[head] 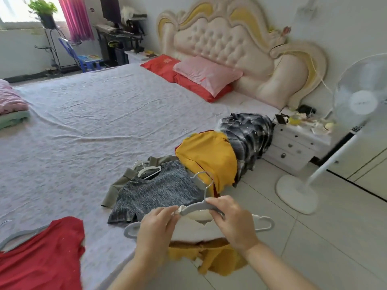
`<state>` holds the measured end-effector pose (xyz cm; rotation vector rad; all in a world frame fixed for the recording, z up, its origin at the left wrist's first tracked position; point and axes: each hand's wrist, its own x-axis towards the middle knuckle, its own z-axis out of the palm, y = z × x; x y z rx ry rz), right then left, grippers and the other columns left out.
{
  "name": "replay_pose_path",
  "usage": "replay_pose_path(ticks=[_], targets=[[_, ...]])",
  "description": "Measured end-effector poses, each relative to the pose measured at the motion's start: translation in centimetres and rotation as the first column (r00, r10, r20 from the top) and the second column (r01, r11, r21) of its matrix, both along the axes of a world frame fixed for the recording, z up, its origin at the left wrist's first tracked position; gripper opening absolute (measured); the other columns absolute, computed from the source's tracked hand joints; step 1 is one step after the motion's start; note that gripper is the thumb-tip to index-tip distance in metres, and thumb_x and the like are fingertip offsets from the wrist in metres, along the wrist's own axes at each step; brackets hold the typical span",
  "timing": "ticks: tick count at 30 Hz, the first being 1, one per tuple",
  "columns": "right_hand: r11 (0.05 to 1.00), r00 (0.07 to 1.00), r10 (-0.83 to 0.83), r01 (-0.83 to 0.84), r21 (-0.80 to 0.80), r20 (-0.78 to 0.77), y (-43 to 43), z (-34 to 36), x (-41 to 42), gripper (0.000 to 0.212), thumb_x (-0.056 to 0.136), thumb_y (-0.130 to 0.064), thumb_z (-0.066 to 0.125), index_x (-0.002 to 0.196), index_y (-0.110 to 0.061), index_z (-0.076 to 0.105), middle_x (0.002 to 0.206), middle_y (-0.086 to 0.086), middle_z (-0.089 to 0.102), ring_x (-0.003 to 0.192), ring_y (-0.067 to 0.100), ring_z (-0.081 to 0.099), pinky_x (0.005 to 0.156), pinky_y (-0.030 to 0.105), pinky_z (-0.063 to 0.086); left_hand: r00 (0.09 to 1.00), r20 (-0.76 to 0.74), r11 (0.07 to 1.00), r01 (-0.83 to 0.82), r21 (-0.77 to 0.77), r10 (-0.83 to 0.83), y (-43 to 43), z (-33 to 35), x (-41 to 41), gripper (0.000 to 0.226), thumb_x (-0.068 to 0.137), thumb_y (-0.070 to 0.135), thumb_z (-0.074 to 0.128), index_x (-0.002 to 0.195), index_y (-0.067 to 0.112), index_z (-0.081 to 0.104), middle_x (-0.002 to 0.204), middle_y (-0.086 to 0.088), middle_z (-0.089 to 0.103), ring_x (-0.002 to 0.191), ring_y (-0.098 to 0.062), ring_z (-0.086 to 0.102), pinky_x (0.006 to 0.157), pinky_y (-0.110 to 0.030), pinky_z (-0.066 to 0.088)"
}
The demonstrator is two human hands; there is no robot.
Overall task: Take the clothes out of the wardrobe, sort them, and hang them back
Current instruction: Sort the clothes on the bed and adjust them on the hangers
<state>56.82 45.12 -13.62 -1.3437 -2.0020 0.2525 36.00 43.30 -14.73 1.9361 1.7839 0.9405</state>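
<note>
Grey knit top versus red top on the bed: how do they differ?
The grey knit top is mottled grey; the red top is plain red. The grey knit top has a white hanger at its neck; the red top has a grey hanger at its edge. The grey knit top overlaps an olive garment; the red top lies straight on the bed. Both lie flat, untouched.

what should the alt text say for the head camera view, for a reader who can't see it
A left hand and right hand hold a grey hanger over a white-and-mustard garment at the edge of a bed. On the bed lie a grey knit top, a yellow garment, a plaid shirt and, lower left, a red garment.
</note>
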Motion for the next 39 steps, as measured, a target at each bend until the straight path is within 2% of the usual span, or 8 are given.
replay_pose_path(ticks=[5,8,13,16,24,31,37,39], targets=[[0.998,0.999,-0.031,0.029,0.056,0.031,4.3,1.1,8.7,0.027,0.082,-0.03,0.055,0.109,-0.034,0.059,0.091,-0.012,0.064,0.085,0.009,0.061,0.068,0.02,0.049,0.994,0.101,0.998,-0.038,-0.054,0.044,3.9,1.2,8.9,0.016,0.087,0.019,0.063,0.1,0.016,0.071,0.092,0.001,0.069,0.088,-0.02,0.062,0.075,-0.026,0.04],[0.992,0.996,-0.081,0.076,0.098,0.046,7.7,1.7,12.8,0.028,0.082,-0.033,0.051,0.108,-0.032,0.063,0.091,-0.012,0.065,0.086,0.008,0.06,0.065,0.019,0.047,0.99,0.139,0.999,-0.015,-0.049,0.022,7.4,1.6,13.3,0.02,0.089,0.023,0.06,0.106,0.019,0.068,0.097,0.004,0.067,0.094,-0.015,0.059,0.077,-0.023,0.036],[0.981,0.986,-0.145,0.132,0.142,0.087,14.4,1.9,18.6,0.028,0.079,-0.025,0.061,0.106,-0.026,0.067,0.089,-0.006,0.066,0.085,0.005,0.056,0.066,0.015,0.045,0.978,0.206,0.999,0.027,-0.031,-0.02,14.4,1.7,18.9,0.023,0.091,0.028,0.055,0.112,0.023,0.065,0.094,0.013,0.059,0.098,-0.011,0.056,0.08,-0.022,0.038],[0.983,0.985,-0.15,0.139,0.12,0.09,18.6,2.1,21.1,0.031,0.075,-0.017,0.066,0.105,-0.023,0.068,0.088,-0.004,0.066,0.085,0.005,0.053,0.073,0.011,0.04,0.978,0.205,0.999,0.034,-0.036,-0.025,18.7,1.5,21.4,0.025,0.092,0.029,0.054,0.115,0.023,0.062,0.094,0.015,0.054,0.096,-0.008,0.053,0.076,-0.019,0.032],[0.998,0.997,-0.043,0.04,0.051,0.07,29.4,1.7,23.7,0.034,0.074,-0.008,0.073,0.106,-0.019,0.068,0.09,-0.003,0.065,0.086,0.006,0.055,0.075,0.017,0.044,0.982,0.181,0.995,-0.038,-0.094,0.055,28.5,1.3,24.0,0.026,0.09,0.03,0.056,0.114,0.022,0.064,0.104,0.005,0.064,0.1,-0.015,0.054,0.078,-0.023,0.034],[0.988,0.986,0.156,-0.155,-0.02,0.059,41.6,1.1,24.1,0.029,0.078,-0.018,0.064,0.107,-0.02,0.068,0.092,-0.003,0.066,0.086,0.013,0.062,0.076,0.026,0.05,0.965,0.132,0.971,-0.213,-0.111,0.227,37.3,1.0,25.0,0.025,0.089,0.025,0.06,0.111,0.017,0.067,0.103,-0.002,0.068,0.099,-0.021,0.058,0.077,-0.024,0.036],[0.948,0.949,0.316,-0.317,-0.037,-0.014,52.0,0.9,23.6,0.032,0.075,-0.016,0.066,0.105,-0.027,0.064,0.089,-0.005,0.064,0.08,0.007,0.056,0.068,0.018,0.045,0.92,0.068,0.92,-0.378,-0.105,0.386,44.2,1.5,26.0,0.035,0.083,0.034,0.05,0.104,0.014,0.07,0.096,-0.006,0.07,0.092,-0.027,0.062,0.078,-0.034,0.042],[0.931,0.932,0.362,-0.362,-0.056,-0.003,54.8,0.8,22.8,0.03,0.076,-0.019,0.065,0.105,-0.025,0.067,0.089,-0.006,0.064,0.078,0.01,0.058,0.064,0.021,0.048,0.893,0.059,0.891,-0.437,-0.127,0.446,46.0,1.3,25.8,0.038,0.082,0.036,0.048,0.105,0.014,0.07,0.098,-0.006,0.07,0.094,-0.028,0.061,0.079,-0.035,0.042]])
